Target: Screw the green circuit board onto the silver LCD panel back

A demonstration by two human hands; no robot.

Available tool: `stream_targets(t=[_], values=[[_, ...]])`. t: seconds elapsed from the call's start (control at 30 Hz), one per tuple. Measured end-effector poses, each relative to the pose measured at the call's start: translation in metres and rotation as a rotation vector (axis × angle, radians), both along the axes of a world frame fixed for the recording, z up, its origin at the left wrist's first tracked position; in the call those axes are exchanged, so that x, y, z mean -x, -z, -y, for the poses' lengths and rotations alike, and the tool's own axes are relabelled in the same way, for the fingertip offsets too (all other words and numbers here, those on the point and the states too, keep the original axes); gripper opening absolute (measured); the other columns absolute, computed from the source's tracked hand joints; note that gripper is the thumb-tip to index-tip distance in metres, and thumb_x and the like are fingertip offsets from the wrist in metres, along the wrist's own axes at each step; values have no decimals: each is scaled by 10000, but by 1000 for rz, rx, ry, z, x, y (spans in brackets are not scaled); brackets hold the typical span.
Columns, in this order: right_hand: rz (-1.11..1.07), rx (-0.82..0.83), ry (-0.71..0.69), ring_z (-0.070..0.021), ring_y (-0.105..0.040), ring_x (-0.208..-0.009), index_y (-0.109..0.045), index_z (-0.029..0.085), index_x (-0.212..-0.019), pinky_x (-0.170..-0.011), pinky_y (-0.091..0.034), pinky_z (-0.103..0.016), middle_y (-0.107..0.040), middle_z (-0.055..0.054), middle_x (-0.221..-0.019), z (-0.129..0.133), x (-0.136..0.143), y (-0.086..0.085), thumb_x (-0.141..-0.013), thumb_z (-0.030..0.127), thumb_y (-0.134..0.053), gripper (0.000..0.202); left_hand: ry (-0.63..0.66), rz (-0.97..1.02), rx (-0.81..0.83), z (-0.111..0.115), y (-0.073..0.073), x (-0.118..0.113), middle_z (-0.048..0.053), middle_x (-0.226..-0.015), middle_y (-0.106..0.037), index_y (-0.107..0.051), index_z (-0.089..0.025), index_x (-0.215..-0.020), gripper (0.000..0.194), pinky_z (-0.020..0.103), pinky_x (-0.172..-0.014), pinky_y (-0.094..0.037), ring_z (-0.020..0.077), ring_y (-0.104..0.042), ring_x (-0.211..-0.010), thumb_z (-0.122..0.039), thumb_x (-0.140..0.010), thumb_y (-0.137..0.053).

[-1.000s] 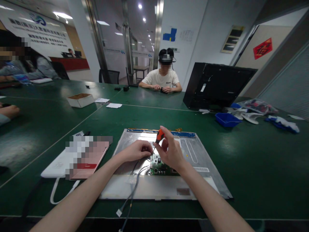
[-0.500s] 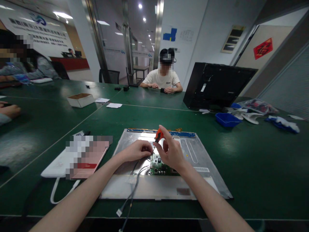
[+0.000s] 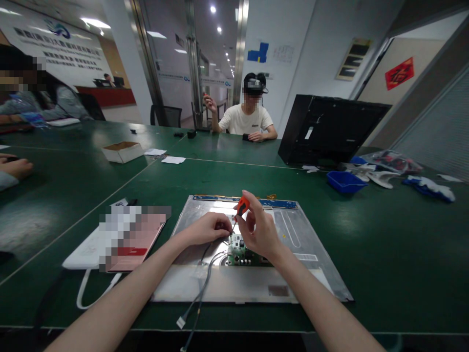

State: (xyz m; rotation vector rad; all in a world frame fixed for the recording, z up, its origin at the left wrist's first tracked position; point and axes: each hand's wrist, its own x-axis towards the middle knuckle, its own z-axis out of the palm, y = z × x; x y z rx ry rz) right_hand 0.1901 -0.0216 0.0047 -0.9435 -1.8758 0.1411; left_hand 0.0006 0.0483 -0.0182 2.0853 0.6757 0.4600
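Observation:
My right hand (image 3: 261, 229) grips a small screwdriver (image 3: 242, 207) with an orange and black handle. Its thin shaft slants down and left to the edge of a green circuit board (image 3: 240, 255). My left hand (image 3: 211, 228) is closed in a pinch beside the screwdriver's tip; what its fingers hold, if anything, is hidden. Under both hands lies a flat metal display panel (image 3: 311, 234), with a blue strip board (image 3: 282, 204) along its far edge. Grey cables (image 3: 208, 276) run from the board's left side over the panel's near edge, ending in a white plug (image 3: 181, 322).
To the left lie a white power bank (image 3: 82, 252) with a white cable and a pinkish flat object (image 3: 146, 244). A black monitor housing (image 3: 330, 129) stands at the back right near a blue tray (image 3: 345, 182). A white box (image 3: 122, 152) sits farther left. A person (image 3: 249, 115) sits opposite.
The screwdriver handle has turned slightly in my right hand, while my left hand stays in place. The person opposite has raised one hand from the table.

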Motion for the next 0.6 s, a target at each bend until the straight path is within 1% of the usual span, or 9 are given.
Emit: stream_targets(t=[0.1, 0.23, 0.33, 0.43, 0.6], values=[[-3, -26, 32, -85, -444, -428, -252, 249, -1472, -431, -326, -236, -486, 83, -625, -1, 1, 1, -900, 169, -517, 635, -4, 6, 5, 1, -1, 0, 17, -818, -674, -669, -161, -878, 92, 282, -726, -479, 154, -608, -759, -169, -802, -617], [1, -69, 53, -70, -447, -444, -274, 287, -1442, -419, -298, -224, -572, 46, -754, -3, 0, 2, -897, 204, -569, 625, -2, 0, 3, 1, -1, 0, 21, -831, -676, -668, -163, -882, 96, 281, -726, -480, 157, -611, -772, -174, -806, -611], [12, -79, 49, -69, -443, -450, -278, 301, -1431, -418, -297, -224, -586, 40, -775, -4, -1, 2, -891, 206, -591, 632, 2, -4, -14, 0, -1, 0, 22, -835, -678, -668, -165, -878, 93, 286, -736, -477, 158, -610, -775, -177, -805, -612], [5, -51, 40, -77, -465, -463, -275, 296, -1434, -421, -321, -227, -584, 33, -782, -4, 0, 1, -884, 199, -584, 638, 0, -2, -8, 1, -2, 0, 27, -835, -676, -668, -159, -887, 103, 292, -734, -480, 163, -612, -772, -182, -804, -612], [-29, -4, -8, -94, -510, -505, -224, 273, -1452, -452, -390, -241, -598, 5, -833, -2, 0, 0, -878, 154, -524, 658, -9, -18, -11, 2, -4, -1, 26, -820, -672, -673, -150, -883, 113, 282, -712, -478, 160, -606, -756, -171, -795, -605]])
